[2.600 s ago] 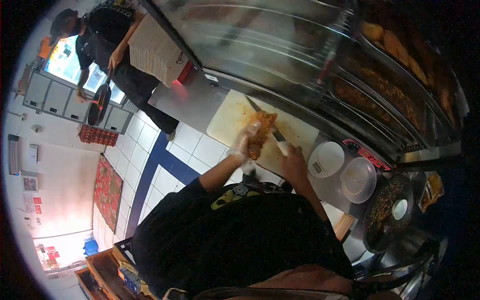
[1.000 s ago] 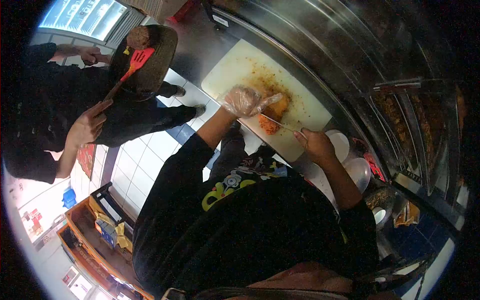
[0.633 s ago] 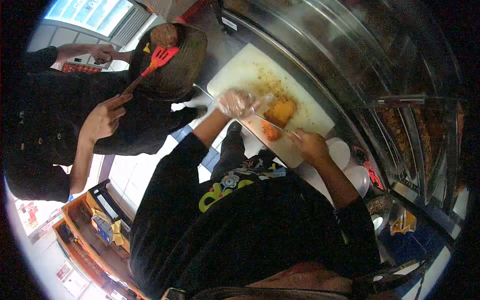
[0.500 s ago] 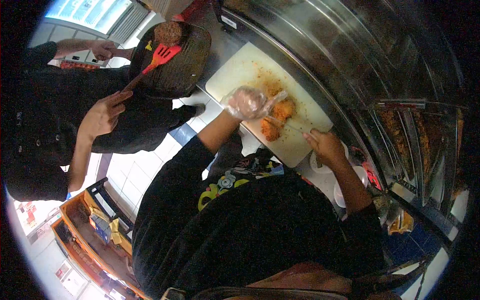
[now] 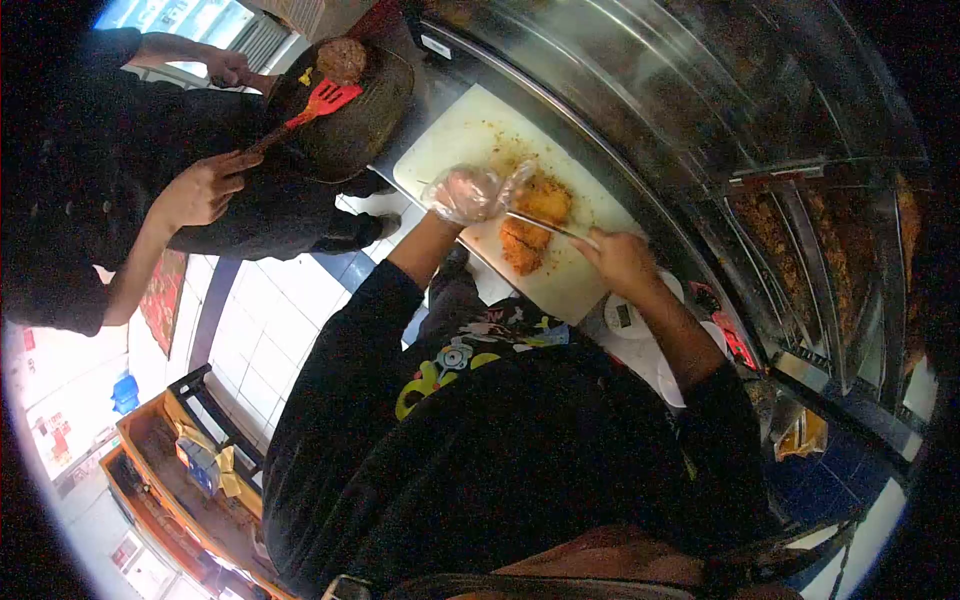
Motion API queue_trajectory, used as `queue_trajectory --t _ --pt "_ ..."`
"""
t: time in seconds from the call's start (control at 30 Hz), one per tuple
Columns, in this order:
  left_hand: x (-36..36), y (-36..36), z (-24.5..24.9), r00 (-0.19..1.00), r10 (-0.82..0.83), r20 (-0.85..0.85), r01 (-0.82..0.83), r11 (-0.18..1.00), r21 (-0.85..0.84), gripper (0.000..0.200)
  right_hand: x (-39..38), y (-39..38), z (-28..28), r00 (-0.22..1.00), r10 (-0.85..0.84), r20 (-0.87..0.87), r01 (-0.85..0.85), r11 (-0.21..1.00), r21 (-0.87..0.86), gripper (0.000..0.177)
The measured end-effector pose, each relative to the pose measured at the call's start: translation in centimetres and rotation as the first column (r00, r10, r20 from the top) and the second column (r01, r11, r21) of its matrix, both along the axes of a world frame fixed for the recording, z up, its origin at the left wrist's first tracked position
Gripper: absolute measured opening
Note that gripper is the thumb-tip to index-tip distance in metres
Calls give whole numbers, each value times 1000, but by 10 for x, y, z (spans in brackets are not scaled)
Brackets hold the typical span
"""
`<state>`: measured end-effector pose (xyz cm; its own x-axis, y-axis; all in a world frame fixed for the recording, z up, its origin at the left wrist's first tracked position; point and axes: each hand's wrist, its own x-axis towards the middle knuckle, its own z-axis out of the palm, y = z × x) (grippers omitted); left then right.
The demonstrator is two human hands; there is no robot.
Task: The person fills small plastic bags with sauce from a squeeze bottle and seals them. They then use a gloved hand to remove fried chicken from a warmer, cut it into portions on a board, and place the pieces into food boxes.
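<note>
Two orange-brown breaded fried pieces (image 5: 522, 248) are seen lying side by side on a white rectangular plastic cutting board (image 5: 450, 140), towards the end of it nearest the person. Their crust is rough and crumbly, brighter orange on the near piece and more golden on the far one, and orange crumbs and smears are scattered over the board around them.

A thin-bladed steel knife (image 5: 550, 228) is laid across the gap between the two pieces, and its handle is clenched in the bare right hand (image 5: 620, 262). The left hand (image 5: 468, 195), covered by a clear plastic glove, is held at the far piece with its fingers bent and its fingertips set against the crust. Whether that piece is actually gripped cannot be told.

The board is set on a steel counter (image 5: 430, 70) in front of a glass-fronted display case (image 5: 640, 110). Metal trays (image 5: 790, 230) of brown fried food are shown inside the case, though their number cannot be made out. One white round scale with a small display (image 5: 628, 318) is found on the counter just beside the right wrist.

Over the far end of the counter one dark round pan (image 5: 355, 125) is held up by a co-worker in black. One brown round patty (image 5: 342, 58) and the head of one red slotted spatula (image 5: 325, 97) are carried in the pan. One of the co-worker's hands (image 5: 205, 190) is placed at the end of the spatula's handle, and the other is seen at the pan's far edge.
</note>
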<state>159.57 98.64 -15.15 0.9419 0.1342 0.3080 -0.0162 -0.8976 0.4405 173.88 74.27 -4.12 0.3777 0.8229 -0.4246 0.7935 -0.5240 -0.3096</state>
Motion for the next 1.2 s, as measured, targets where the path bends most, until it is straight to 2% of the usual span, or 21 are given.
queue_trajectory --t 0.03,0.1,0.13,0.17,0.2,0.3,0.4,0.47,0.53,0.57,0.67,0.73,0.8,0.87,0.97,1.0,1.07,1.1,1.17,1.2 --pt "12 2 -8 995 -97 -8 88 934 -347 27 8 -9 14 1000 -7 3 7 1000 -7 50" --pt "26 -9 -2 983 -166 -81 110 878 -466 34 16 -20 19 1000 -15 23 16 999 -33 48" --pt "37 -14 25 978 -122 -169 77 966 -248 35 20 -20 18 999 -17 44 19 999 -47 48" --pt "46 -17 41 969 -56 -242 56 998 -9 36 23 -19 17 997 -20 70 23 998 -55 49" --pt "51 -16 17 987 -38 -156 61 988 144 37 24 -18 11 998 -29 47 31 999 -39 49" --pt "46 -18 17 948 44 -316 -34 999 37 33 20 -18 -25 998 -68 -10 68 998 6 51" --pt "42 5 0 998 -45 -33 51 972 228 26 13 -11 -41 995 -99 4 99 995 34 53" --pt "32 9 4 998 -53 16 47 967 252 26 5 1 -23 995 -89 39 88 996 5 52" --pt "33 8 20 987 -92 130 57 967 249 25 11 -7 -5 996 -92 12 91 993 80 53" --pt "39 8 28 986 -113 121 83 970 229 25 12 -12 5 996 -92 -6 92 990 102 53" --pt "66 11 39 979 -180 98 163 973 162 24 21 -4 36 983 -178 -52 176 984 -32 48" --pt "79 6 6 994 -67 -88 82 980 181 24 25 -6 18 988 -151 -32 151 988 -22 48" --pt "84 17 -8 970 -126 -207 172 960 221 27 30 -4 -15 989 -141 -39 142 990 22 49" --pt "67 20 -18 961 -237 -142 250 965 80 27 23 -3 -33 984 -153 -91 160 985 68 51" --pt "70 29 -13 959 -139 -247 154 987 41 24 12 2 -32 984 -179 25 176 981 85 57" --pt "68 34 -8 965 -140 -223 161 984 76 23 8 4 -28 985 -165 44 162 984 75 57" --pt "59 39 -2 978 -183 100 166 973 161 20 7 13 -11 988 -127 86 122 991 60 56" --pt "54 37 4 973 -185 139 158 970 183 19 6 11 5 991 -127 44 125 991 54 56" --pt "33 14 66 960 -186 208 141 967 212 18 -9 -7 41 991 -125 -48 126 992 26 54" --pt "22 3 82 975 -182 131 153 967 205 19 -20 -16 50 983 -142 -118 141 990 -19 54"
